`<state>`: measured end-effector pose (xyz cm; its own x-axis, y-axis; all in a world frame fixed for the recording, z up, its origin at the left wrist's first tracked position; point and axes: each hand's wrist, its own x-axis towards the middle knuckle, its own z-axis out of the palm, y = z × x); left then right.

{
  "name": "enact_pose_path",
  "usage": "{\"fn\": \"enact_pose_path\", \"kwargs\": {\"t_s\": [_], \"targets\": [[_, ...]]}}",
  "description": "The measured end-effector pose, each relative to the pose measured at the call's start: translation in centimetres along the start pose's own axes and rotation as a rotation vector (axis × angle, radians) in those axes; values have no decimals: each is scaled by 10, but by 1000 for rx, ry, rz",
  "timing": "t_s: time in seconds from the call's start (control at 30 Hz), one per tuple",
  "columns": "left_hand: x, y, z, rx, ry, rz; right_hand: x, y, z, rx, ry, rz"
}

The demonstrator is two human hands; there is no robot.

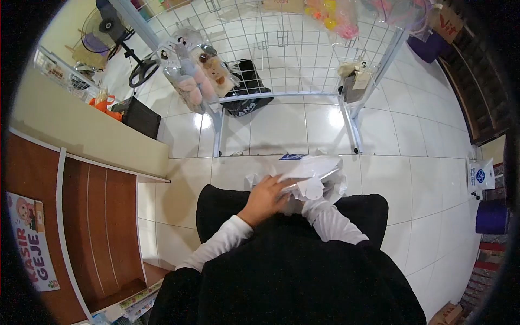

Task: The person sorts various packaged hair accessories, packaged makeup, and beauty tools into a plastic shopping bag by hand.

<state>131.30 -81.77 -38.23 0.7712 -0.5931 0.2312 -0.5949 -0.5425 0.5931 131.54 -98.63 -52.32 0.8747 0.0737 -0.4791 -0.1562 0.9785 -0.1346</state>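
In the head view, a crumpled white plastic bag [336,184] with a blue print lies over my lap, between my knees. A flat white piece with a rounded tab [311,189] shows at its middle. My left hand [265,199] comes from the left, its fingers and thumb closed about the near left edge of the bag. My right hand [294,206] is mostly hidden under the bag; only a bit of it shows beyond the white sleeve [333,221], and its fingers cannot be seen.
Ahead stands a white wire rack [287,93] hung with bagged plush toys [192,76]. Under it is a black bag [248,89]. Brown shelves [103,227] with a sign [33,241] flank my left. Right are a purple bin [492,216] and a hanging white bag [480,176].
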Motion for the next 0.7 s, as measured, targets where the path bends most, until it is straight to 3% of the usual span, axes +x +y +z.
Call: {"fn": "enact_pose_path", "kwargs": {"t_s": [0.13,0.33,0.57,0.67,0.7], "targets": [[16,-10,-17,-82,126,-53,27,1,3,-25,21,-30],[34,-31,-25,-68,99,-61,53,3,9,-50,30,-52],[43,-31,-17,-11,151,-133,-21,0,33,-128,71,22],[42,-35,-9,-52,161,-132,-35,0,36,-32,41,101],[42,-36,-6,-73,162,-116,-12,2,3,72,93,131]]}}
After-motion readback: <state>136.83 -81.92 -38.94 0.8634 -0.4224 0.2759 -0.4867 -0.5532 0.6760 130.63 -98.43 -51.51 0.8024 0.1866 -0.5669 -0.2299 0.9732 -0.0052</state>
